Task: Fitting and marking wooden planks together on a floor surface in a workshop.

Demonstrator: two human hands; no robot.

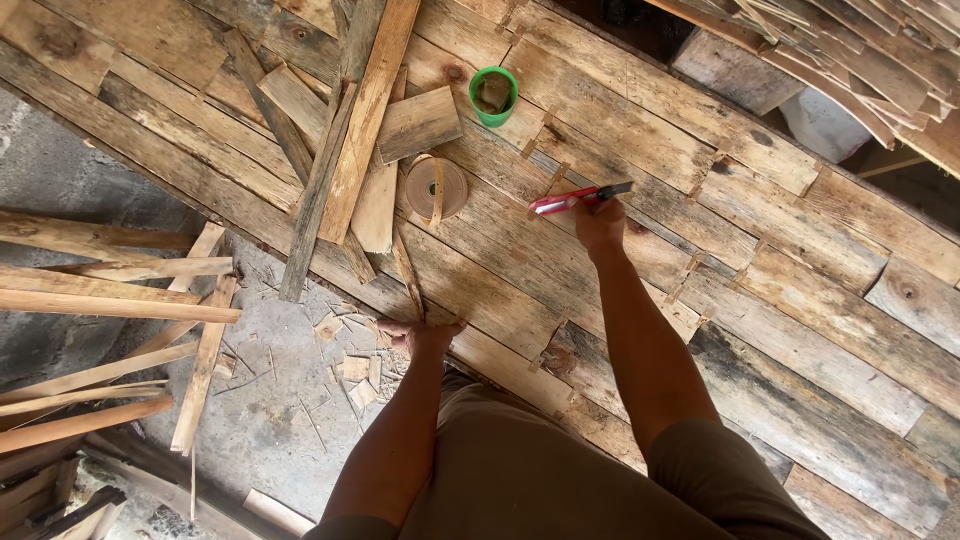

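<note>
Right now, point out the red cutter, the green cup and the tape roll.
red cutter [570, 200], head view, on its red handle.
green cup [476, 105], head view, on its left rim.
tape roll [452, 190], head view, on its flat brown side.

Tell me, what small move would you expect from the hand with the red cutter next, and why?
Probably a short pull of the red utility knife toward the body along the plank surface. The right hand grips it with the blade end low on the boards, while the left hand presses flat on the edge of the planks as if bracing. That stance suggests a scoring stroke, though the blade tip is too small to see clearly.
</note>
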